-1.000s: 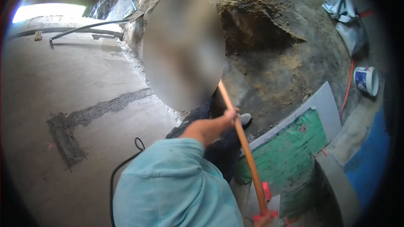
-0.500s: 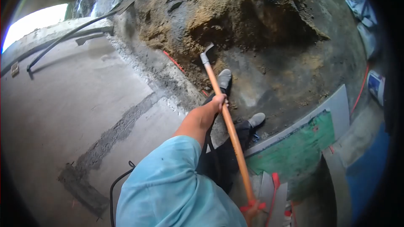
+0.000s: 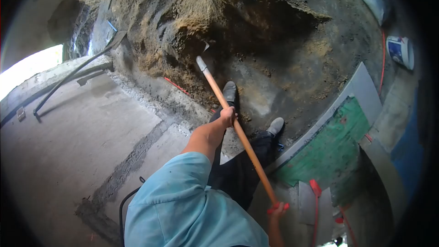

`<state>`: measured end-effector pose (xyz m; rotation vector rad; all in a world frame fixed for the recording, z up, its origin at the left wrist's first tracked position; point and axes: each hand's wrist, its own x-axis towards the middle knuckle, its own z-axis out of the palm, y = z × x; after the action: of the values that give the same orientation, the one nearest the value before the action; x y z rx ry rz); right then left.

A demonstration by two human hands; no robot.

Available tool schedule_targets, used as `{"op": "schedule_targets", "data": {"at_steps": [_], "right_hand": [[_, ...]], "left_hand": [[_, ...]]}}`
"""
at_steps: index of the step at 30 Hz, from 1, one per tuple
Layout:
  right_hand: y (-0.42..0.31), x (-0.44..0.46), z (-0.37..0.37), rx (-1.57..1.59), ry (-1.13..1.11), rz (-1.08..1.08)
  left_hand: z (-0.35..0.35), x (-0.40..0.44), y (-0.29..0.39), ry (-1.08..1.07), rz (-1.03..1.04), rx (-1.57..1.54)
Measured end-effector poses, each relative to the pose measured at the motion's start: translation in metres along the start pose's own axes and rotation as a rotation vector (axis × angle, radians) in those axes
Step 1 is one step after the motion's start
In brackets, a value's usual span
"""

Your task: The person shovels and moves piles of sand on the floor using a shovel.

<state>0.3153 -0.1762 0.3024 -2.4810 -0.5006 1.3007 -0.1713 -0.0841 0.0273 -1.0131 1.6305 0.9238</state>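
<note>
A shovel (image 3: 250, 152) with a long orange wooden shaft slants across the middle of the view. My left hand (image 3: 228, 116) is wrapped around the shaft partway down. At the near end, my right hand (image 3: 276, 210) is closed on the shovel's red grip. The shovel's metal socket points into the foot of a big sand pile (image 3: 187, 9). Most of its blade is hidden in shadow and sand; only a light edge shows.
My shoes (image 3: 275, 127) stand near the pile. Left lies a concrete slab (image 3: 59, 142), with another long-handled tool (image 3: 73, 77) resting across its far edge. A green-stained board (image 3: 329, 151), a white bucket (image 3: 400, 52) and a red-headed tool (image 3: 315, 187) are on the right.
The shovel's head has gone forward into the sand, and its blade is now mostly out of sight. Both hands keep their hold. The view has shifted slightly.
</note>
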Motion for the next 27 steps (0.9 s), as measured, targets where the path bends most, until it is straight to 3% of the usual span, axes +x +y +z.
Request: {"op": "schedule_targets", "data": {"at_steps": [1,4,7,8,9,11,13,15,19,20,21,22,24,26,27], "right_hand": [[0.006,0.009,0.005,0.074,-0.027,0.031],[-0.003,0.048,0.014,0.047,-0.199,0.422],[-0.024,0.129,0.022,-0.194,-0.418,0.702],[-0.055,0.142,0.031,-0.328,-0.564,0.780],[-0.100,0.143,0.044,-0.470,-0.707,0.860],[-0.131,0.149,0.059,-0.488,-0.809,0.574],[-0.139,0.151,0.065,-0.332,-0.635,0.269],[-0.150,0.136,0.055,-0.176,-0.504,0.043],[-0.109,0.131,0.013,-0.032,-0.161,-0.397],[-0.084,0.143,-0.006,-0.108,-0.065,-0.630],[-0.101,0.121,-0.033,-0.050,-0.121,-0.378],[-0.125,0.094,-0.059,-0.001,-0.172,-0.128],[-0.065,0.156,-0.136,0.014,-0.080,-0.345],[-0.115,0.122,-0.204,-0.118,0.062,-0.211],[-0.121,0.123,-0.242,-0.343,0.235,-0.244]], "left_hand": [[0.003,-0.007,0.007,0.021,0.052,0.049],[0.020,-0.025,0.026,0.045,0.232,0.146],[0.034,-0.084,0.057,0.169,0.546,0.299],[0.043,-0.097,0.067,0.057,0.561,0.066],[0.045,-0.123,0.085,-0.069,0.540,0.149],[0.055,-0.144,0.108,-0.150,0.664,0.018],[0.059,-0.166,0.124,-0.148,0.669,-0.036],[0.053,-0.177,0.123,-0.173,0.539,-0.154],[0.044,-0.163,0.055,-0.063,0.519,-0.185],[0.047,-0.164,0.024,0.005,0.457,-0.109],[0.056,-0.196,-0.007,0.036,0.307,-0.133],[0.058,-0.176,-0.043,0.022,0.295,-0.141],[0.075,-0.171,-0.118,-0.070,0.120,-0.145],[0.101,-0.167,-0.202,-0.120,-0.041,-0.186],[0.113,-0.167,-0.244,-0.187,-0.120,-0.143]]}}
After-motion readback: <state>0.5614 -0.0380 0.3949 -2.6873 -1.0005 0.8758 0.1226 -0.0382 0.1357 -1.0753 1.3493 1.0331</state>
